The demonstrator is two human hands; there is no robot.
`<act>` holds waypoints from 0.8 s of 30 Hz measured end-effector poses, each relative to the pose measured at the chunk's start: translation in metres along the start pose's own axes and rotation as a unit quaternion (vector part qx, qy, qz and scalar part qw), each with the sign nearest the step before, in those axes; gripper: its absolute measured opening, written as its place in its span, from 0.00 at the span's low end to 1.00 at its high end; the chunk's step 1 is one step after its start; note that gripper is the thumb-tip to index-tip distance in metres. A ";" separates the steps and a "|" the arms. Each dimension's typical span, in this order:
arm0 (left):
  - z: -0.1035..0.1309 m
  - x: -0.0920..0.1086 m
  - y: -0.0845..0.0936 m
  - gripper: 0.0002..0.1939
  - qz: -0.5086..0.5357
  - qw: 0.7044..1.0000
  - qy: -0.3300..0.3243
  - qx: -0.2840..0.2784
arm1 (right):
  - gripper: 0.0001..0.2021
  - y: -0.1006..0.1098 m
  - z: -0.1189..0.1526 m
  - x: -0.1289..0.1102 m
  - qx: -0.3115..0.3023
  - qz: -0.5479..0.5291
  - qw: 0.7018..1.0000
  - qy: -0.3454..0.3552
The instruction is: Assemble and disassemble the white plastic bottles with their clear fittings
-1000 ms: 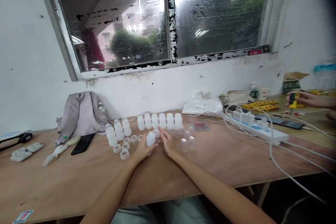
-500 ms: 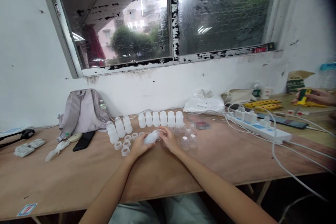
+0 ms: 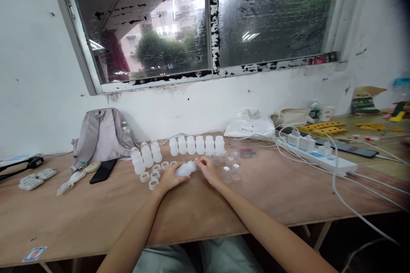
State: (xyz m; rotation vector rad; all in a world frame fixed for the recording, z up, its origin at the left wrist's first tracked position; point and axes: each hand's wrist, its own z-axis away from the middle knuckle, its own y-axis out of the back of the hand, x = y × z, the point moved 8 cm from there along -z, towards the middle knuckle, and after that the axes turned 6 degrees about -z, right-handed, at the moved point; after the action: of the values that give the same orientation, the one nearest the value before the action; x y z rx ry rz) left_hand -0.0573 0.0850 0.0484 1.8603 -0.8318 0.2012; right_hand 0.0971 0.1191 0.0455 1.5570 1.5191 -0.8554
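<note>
Clearly, the left hand [image 3: 169, 178] grips a white bottle [image 3: 183, 170], its long axis pointing right, toward the right hand [image 3: 208, 170]; whether those fingers pinch something, I cannot tell.

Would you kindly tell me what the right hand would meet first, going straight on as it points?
Probably the end of the white bottle in the left hand, though depth is unclear.

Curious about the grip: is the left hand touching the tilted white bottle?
Touching: the head view shows the left hand holding the tilted white bottle, thumb against its near side.
</note>
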 end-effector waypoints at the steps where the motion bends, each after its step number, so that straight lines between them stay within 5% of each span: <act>1: 0.000 0.002 0.000 0.25 0.003 1.000 -0.007 -0.003 | 0.18 0.002 0.000 -0.002 0.007 0.020 1.000 0.007; 14: -0.001 0.000 -0.004 0.25 0.050 0.999 0.003 -0.017 | 0.19 0.004 -0.002 0.000 0.007 0.020 1.000 -0.003; 20: -0.003 -0.003 -0.008 0.19 0.102 0.993 0.022 -0.049 | 0.19 -0.026 0.009 -0.005 -0.153 -0.159 0.973 -0.072; 24: 0.002 0.005 -0.005 0.24 -0.013 1.000 -0.003 0.016 | 0.14 -0.019 0.007 -0.004 -0.098 -0.122 0.986 -0.065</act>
State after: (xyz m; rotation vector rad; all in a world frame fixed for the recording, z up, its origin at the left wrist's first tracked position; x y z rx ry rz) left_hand -0.0508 0.0820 0.0462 1.9014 -0.8110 0.1940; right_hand 0.0785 0.1104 0.0445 1.1677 1.6666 -0.8949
